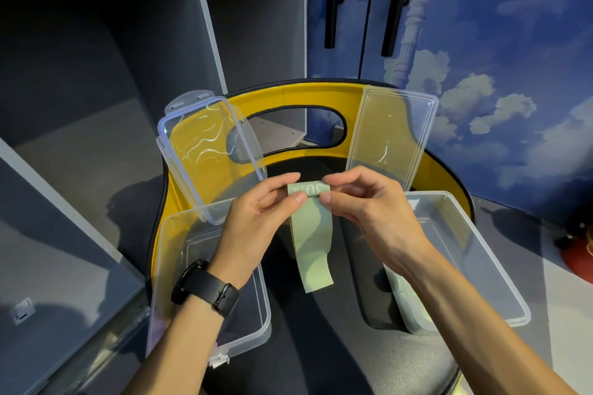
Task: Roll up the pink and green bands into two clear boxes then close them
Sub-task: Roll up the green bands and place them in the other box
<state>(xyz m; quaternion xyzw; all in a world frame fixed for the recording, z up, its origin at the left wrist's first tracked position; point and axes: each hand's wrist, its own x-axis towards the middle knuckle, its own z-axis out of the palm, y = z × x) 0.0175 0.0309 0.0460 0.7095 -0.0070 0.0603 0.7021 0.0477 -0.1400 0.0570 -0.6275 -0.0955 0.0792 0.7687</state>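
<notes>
Both hands were raised over the seat of a yellow-and-black chair (256,96), pinching the top of the green band (313,234) between them. The left hand (256,218), with a black watch (205,287) on its wrist, gripped the rolled upper edge from one side, and the right hand (365,205) closed on it from the other; the rest of the band hung down loose, its printed marking showing on the roll. An open clear box (256,308) lay to the left with its lid (208,154) tilted up, and a second open box (481,253) lay to the right with its lid (391,131) leaning on the chair back. Something pale showed inside the right box, too indistinct to identify.
</notes>
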